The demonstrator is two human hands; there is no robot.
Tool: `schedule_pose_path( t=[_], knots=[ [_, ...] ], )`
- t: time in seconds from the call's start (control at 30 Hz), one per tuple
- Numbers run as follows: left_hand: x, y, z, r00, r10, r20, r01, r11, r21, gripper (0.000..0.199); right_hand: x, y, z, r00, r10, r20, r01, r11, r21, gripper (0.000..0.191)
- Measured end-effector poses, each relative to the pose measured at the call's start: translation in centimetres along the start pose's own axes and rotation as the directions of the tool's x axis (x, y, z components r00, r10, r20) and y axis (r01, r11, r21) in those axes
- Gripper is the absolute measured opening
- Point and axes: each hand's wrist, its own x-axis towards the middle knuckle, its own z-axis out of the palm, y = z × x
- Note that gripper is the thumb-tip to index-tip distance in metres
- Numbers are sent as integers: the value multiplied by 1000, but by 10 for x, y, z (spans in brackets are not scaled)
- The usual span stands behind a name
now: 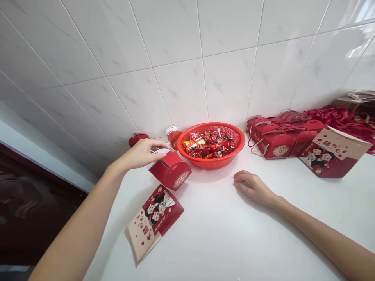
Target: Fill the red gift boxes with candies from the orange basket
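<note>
My left hand (143, 154) reaches in over the near side of a red candy box (172, 170). Its thumb and fingers are closed on the box's pale upper flap. The box has curved sides, a slot and a round gold emblem, and it sits tilted. My right hand (254, 187) rests on the white table with fingers curled in and nothing visible in them. Between and behind the hands stands an orange-red plastic basket (211, 164) with many wrapped candies (209, 144). Below the box lies a printed red and cream gift bag (156, 218).
Several red boxes with cord handles (278, 136) cluster at the back right. Before them stands another printed bag (334, 154), with dark red ribbon or cloth (336, 119) behind. A jar with a white lid (173, 134) and another red item (137, 138) are by the tiled wall.
</note>
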Motion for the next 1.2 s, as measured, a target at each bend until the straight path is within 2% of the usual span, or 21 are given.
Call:
schedule_pose_path(
  t=[0.1, 0.17, 0.33, 0.43, 0.57, 0.73, 0.87, 1.0, 1.07, 1.2],
  knots=[
    [5, 8, 13, 997, 65, -30, -66, 997, -50, 38, 7, -15, -3, 995, 21, -98, -14, 997, 75, 17],
    [9, 16, 25, 994, 106, -31, -109, 990, -88, 37, 14, -34, -4, 988, 22, -154, 0, 990, 138, 23],
    [14, 49, 55, 970, 230, 78, -214, 961, -174, 32, 35, -81, 8, 981, -65, -185, 115, 955, 274, 38],
    [14, 69, 60, 934, 309, 179, -270, 939, -215, 32, 46, -90, 22, 965, -107, -238, 164, 958, 237, 30],
    [19, 83, 59, 869, 400, 290, -310, 899, -309, 37, 53, -85, 34, 950, -94, -296, 167, 958, 233, 14],
    [24, 81, 68, 862, 411, 295, -247, 851, -463, 38, 51, -80, 30, 962, -112, -249, 166, 963, 210, 12],
    [24, 67, 71, 870, 347, 351, -156, 867, -473, 46, 50, -79, 25, 982, -134, -134, 159, 967, 200, 10],
    [22, 52, 68, 879, 325, 348, -126, 863, -489, 48, 54, -83, 32, 985, -129, -115, 146, 977, 153, 19],
    [18, 48, 66, 897, 309, 317, -128, 866, -483, 46, 57, -84, 39, 987, -102, -122, 116, 986, 117, 20],
    [5, 49, 61, 957, 200, 208, -87, 888, -451, 45, 63, -89, 45, 993, -63, -99, 71, 994, 81, 20]
  ],
)
